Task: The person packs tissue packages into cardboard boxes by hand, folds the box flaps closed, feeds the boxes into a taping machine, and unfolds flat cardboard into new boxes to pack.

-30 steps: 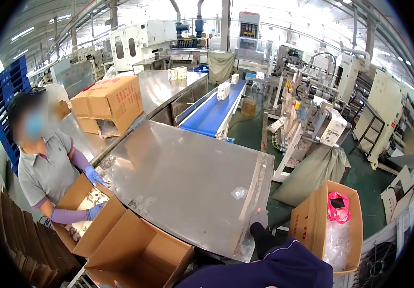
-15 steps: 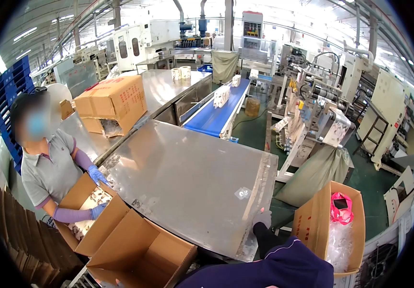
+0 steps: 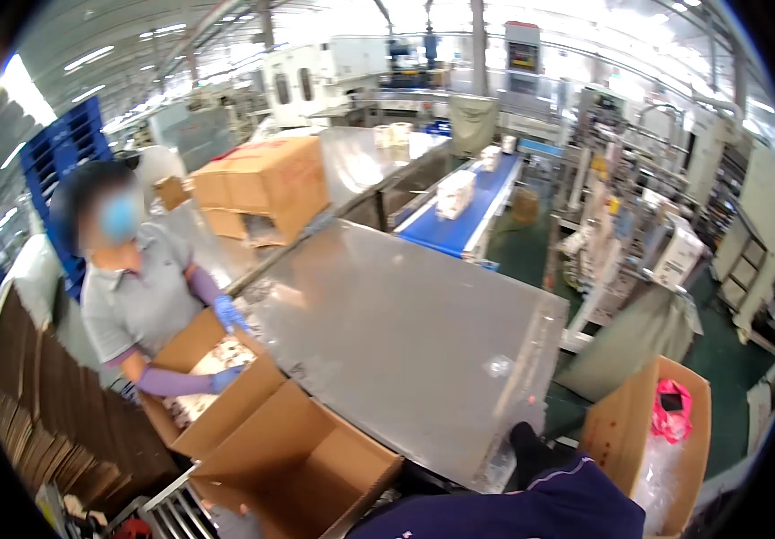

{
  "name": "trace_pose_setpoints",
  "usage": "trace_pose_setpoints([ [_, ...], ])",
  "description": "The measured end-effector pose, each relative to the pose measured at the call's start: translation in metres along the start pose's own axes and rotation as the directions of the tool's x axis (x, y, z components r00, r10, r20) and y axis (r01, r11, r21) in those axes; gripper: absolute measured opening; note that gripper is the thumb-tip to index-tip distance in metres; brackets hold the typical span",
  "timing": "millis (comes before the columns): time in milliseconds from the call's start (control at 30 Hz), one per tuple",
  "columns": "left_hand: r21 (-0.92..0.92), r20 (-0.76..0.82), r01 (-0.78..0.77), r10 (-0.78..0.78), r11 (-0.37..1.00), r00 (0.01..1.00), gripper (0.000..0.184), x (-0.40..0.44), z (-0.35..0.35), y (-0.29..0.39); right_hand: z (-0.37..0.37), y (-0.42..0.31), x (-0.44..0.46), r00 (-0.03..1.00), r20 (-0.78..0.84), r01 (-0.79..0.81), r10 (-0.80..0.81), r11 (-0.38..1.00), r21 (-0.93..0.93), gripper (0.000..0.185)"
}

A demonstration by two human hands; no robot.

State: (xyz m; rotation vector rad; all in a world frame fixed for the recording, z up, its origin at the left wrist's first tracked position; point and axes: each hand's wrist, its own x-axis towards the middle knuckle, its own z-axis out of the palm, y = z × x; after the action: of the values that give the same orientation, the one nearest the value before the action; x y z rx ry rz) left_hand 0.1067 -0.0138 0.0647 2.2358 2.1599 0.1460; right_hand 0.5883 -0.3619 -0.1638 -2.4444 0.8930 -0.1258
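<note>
An open cardboard box (image 3: 298, 467) stands in front of me at the table's near left edge, with its bare inside showing. My left hand (image 3: 237, 519), in a grey glove, is low beside this box's left wall; its fingers are mostly hidden and blurred. At the near right corner of the metal table (image 3: 396, 332), my right hand (image 3: 528, 411) lies on the surface in a grey glove, below a black sleeve. Its outline blends into the metal, but the fingers seem laid flat with nothing in them. A small clear plastic piece (image 3: 498, 366) lies just beyond it.
A co-worker (image 3: 140, 296) in blue gloves reaches into a box of patterned packs (image 3: 226, 355). White packs (image 3: 456, 195) ride a blue conveyor (image 3: 446, 232). Another carton (image 3: 266, 184) stands behind. At right, a box (image 3: 616, 427) holds clear plastic and a pink bag (image 3: 672, 410). Flattened cardboard (image 3: 37, 386) stands left.
My view has turned left, so the scene sits farther right. Packs on the conveyor have come slightly nearer. My right hand stays at the table corner.
</note>
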Motion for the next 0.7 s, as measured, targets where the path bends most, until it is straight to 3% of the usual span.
trace_pose_setpoints([
  [133, 0.015, 0.132, 0.079, -0.080, 0.997, 0.988, 0.095, -0.010, -0.035, 0.019, -0.011, -0.005, -0.004, 0.998, 0.057, 0.015, -0.017, 0.999, 0.037, 0.051],
  [167, 0.088, 0.079, 0.068, -0.075, 0.994, 0.994, 0.093, -0.014, -0.038, 0.022, -0.015, -0.005, -0.005, 0.997, 0.075, 0.009, -0.012, 0.999, 0.041, 0.050],
  [300, -0.005, 0.133, 0.131, -0.129, 0.991, 0.983, 0.090, -0.015, -0.039, 0.021, -0.017, -0.005, -0.005, 0.996, 0.078, 0.034, -0.037, 0.999, 0.036, 0.049],
  [600, 0.014, 0.058, 0.088, -0.088, 0.996, 0.994, 0.087, -0.014, -0.034, 0.016, -0.014, -0.004, -0.003, 0.997, 0.065, 0.033, -0.035, 0.999, 0.031, 0.048],
  [700, -0.001, -0.051, 0.044, -0.044, 0.999, 0.998, 0.085, -0.016, -0.026, 0.012, -0.013, -0.004, -0.003, 0.997, 0.069, 0.036, -0.037, 0.999, 0.023, 0.048],
])
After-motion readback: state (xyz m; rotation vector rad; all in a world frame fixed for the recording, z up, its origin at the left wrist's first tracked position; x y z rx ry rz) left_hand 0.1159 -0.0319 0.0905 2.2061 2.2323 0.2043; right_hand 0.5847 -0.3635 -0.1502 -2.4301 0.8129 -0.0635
